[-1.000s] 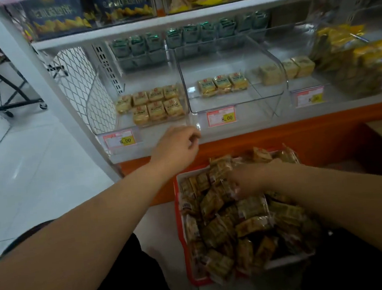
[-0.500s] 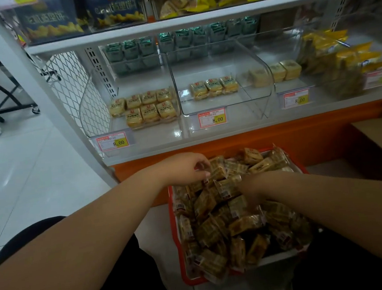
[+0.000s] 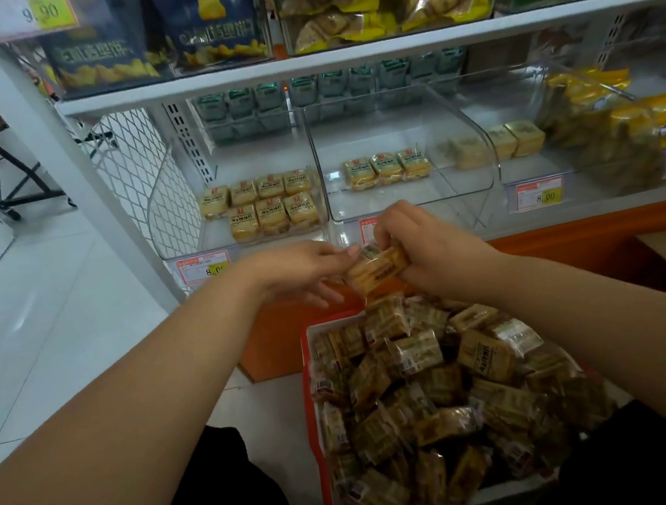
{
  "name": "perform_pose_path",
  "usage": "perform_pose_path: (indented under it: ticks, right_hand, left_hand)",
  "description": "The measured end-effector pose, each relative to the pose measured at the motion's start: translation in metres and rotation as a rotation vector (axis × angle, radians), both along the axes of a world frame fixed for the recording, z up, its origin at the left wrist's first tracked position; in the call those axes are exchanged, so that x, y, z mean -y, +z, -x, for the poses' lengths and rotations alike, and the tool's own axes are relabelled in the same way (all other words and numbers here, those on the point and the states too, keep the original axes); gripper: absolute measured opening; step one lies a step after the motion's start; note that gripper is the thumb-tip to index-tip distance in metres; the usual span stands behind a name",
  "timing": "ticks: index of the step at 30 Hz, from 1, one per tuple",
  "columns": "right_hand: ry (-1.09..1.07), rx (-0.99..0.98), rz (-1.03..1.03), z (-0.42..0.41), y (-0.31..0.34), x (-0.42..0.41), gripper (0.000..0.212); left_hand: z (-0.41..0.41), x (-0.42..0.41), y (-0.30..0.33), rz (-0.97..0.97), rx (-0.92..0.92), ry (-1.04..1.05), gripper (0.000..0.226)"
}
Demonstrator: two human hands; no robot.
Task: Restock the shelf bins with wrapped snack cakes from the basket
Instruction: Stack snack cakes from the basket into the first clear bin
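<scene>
1. Snack cake point(image 3: 377, 266), wrapped, sits above the basket point(image 3: 309, 379), before my shelf bins point(image 3: 403, 157).
2. My right hand point(image 3: 427, 244) grips it.
3. My left hand point(image 3: 305, 271), fingers loosely spread, touches its end.

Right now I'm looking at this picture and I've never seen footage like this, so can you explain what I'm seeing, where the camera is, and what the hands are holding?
The camera sits on a person's head, looking forward and down, so the two bare arms coming in from the bottom are that person's own. There is no robot. The right hand grips a wrapped snack cake, and the left hand touches its other end with straight fingers. Below them stands a red basket heaped with more wrapped cakes. Ahead is a shop shelf with clear bins: the left bin holds seven cakes in two rows, the middle bin three in one row. Yellow price tags hang on the shelf edge.
</scene>
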State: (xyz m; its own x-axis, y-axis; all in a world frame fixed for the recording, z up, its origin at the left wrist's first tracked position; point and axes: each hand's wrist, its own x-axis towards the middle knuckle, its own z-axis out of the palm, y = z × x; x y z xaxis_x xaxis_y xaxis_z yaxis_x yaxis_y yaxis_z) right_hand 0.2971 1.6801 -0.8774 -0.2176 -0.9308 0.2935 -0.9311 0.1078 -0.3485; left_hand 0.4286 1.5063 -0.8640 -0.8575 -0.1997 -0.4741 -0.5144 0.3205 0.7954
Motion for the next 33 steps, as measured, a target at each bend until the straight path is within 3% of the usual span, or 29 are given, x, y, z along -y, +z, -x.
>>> perform_pose_path:
  ticks: [3,5,8,10,12,15,17,19,21,26,28,31,33]
  right_hand:
    - [0.068,-0.158,0.226,-0.003,0.004,0.003,0.024]
    - [0.069,-0.172,0.215,-0.001,0.002,0.006,0.035]
    - [-0.012,0.096,-0.012,0.002,0.008,0.011,0.09]
    - [-0.089,0.427,-0.073,-0.002,0.012,0.017,0.102]
    - [-0.14,0.722,-0.022,-0.002,0.012,0.025,0.082]
    - [-0.169,0.956,0.051,0.002,0.014,0.037,0.044]
    - [-0.177,1.091,0.134,0.003,0.014,0.043,0.042]
    - [-0.222,1.207,0.233,0.002,0.013,0.048,0.042]
    - [-0.24,1.201,0.266,-0.004,0.01,0.056,0.042]
    - [-0.139,0.94,0.185,-0.022,0.005,0.072,0.046]
    - [-0.096,0.95,0.157,-0.023,0.008,0.077,0.046]
    - [-0.026,1.036,0.152,-0.02,0.012,0.086,0.045]
    - [-0.004,1.044,0.157,-0.017,0.014,0.091,0.044]
  left_hand:
    - [-0.001,0.003,0.004,-0.395,-0.121,0.139,0.055]
    - [0.001,0.004,0.006,-0.431,-0.168,0.207,0.054]
    - [-0.002,0.012,0.01,-0.276,-0.176,0.222,0.049]
    - [-0.006,0.017,0.014,-0.237,-0.185,0.225,0.046]
    - [-0.008,0.02,0.017,-0.24,-0.206,0.234,0.045]
    - [-0.011,0.022,0.02,-0.242,-0.257,0.276,0.046]
    - [-0.013,0.025,0.024,-0.139,-0.299,0.354,0.046]
    - [-0.016,0.028,0.027,0.071,-0.305,0.413,0.067]
    - [-0.016,0.027,0.029,0.168,-0.307,0.387,0.089]
    - [-0.006,0.028,0.029,0.255,-0.342,0.251,0.07]
    - [-0.004,0.04,0.034,0.266,-0.319,0.206,0.069]
    - [-0.006,0.061,0.043,0.254,-0.267,0.158,0.091]
    - [-0.007,0.081,0.047,0.279,-0.268,0.189,0.092]
